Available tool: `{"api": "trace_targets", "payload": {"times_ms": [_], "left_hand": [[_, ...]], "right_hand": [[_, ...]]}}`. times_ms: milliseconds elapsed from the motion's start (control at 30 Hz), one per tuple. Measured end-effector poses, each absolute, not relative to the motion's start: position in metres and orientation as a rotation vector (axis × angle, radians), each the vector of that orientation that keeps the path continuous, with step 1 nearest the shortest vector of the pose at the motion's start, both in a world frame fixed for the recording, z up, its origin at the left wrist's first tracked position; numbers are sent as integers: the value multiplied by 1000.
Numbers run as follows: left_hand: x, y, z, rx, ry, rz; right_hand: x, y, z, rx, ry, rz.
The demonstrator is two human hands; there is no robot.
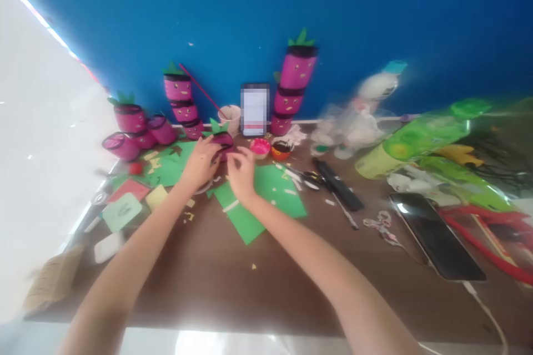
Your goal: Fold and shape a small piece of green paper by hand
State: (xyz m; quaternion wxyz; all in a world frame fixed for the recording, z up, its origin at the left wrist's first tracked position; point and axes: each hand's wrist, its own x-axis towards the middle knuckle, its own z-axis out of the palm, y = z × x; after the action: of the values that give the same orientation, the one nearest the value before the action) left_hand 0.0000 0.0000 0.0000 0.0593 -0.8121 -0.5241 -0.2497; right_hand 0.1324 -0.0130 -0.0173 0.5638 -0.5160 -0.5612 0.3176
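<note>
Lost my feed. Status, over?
Left hand on pink cup. Right hand beside it, over green paper. Scissors nearby.

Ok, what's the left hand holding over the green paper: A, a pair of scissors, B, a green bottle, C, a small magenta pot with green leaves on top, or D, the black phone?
C: the left hand cups a small magenta pot topped with green leaves, and the right hand is at it too; the scissors and black phone lie apart on the table.

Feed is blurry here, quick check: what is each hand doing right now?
Left hand: closed around the pink cup with a green leaf top.
Right hand: fingers curled beside the cup; grip cannot be told.
</note>
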Motion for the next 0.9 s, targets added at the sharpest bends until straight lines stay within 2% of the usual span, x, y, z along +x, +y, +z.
{"api": "trace_targets", "payload": {"times_ms": [433,733,900], "left_hand": [[-7,5,-4,-2496,-1552,-793],[-6,5,-3,-2481,-1580,-786],[-3,2,2,-2455,-1561,-898]], "right_hand": [[187,-42,7,-1140,-1374,706],[213,-62,3,-1164,-1422,710],[228,-68,1,-1157,-1435,674]]}}
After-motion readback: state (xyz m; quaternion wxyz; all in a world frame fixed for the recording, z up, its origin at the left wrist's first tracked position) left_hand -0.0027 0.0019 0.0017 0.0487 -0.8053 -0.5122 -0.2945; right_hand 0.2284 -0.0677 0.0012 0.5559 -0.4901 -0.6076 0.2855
